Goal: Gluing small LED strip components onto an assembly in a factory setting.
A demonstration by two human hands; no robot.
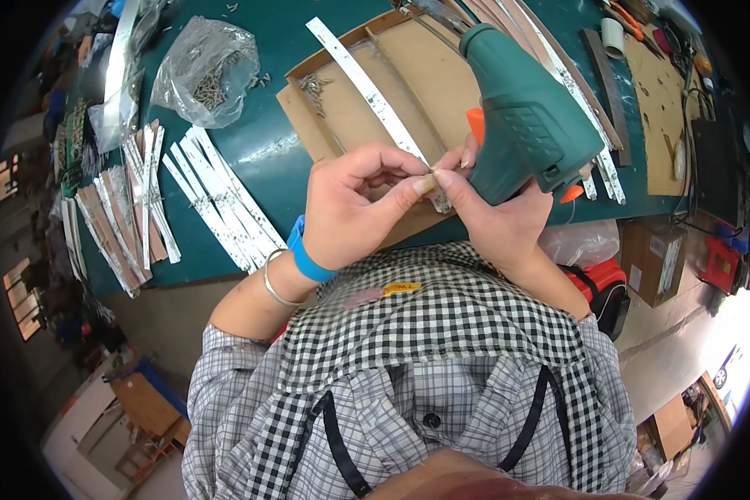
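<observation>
My left hand (362, 200) is closed, its thumb and fingers pinched together over the near end of a white perforated strip (367, 96). My right hand (504, 221) meets it there, thumb and fingertips also pinched. Something small and brownish shows at the left thumb tip; what the fingertips hold is too small to name. The strip slants away across a shallow brown cardboard tray (329, 137). A dark green power drill (533, 117) with an orange trigger hangs over my right hand, covering part of it. I cannot tell whether the hand's hidden fingers grip the drill's handle.
On the green table (267, 175), bundles of white strips (221, 196) and mixed brown and white strips (133, 208) lie to the left. A clear bag of screws (208, 75) is at far left. Loose screws (314, 87) lie in the tray. More strips (571, 79) lie behind the drill.
</observation>
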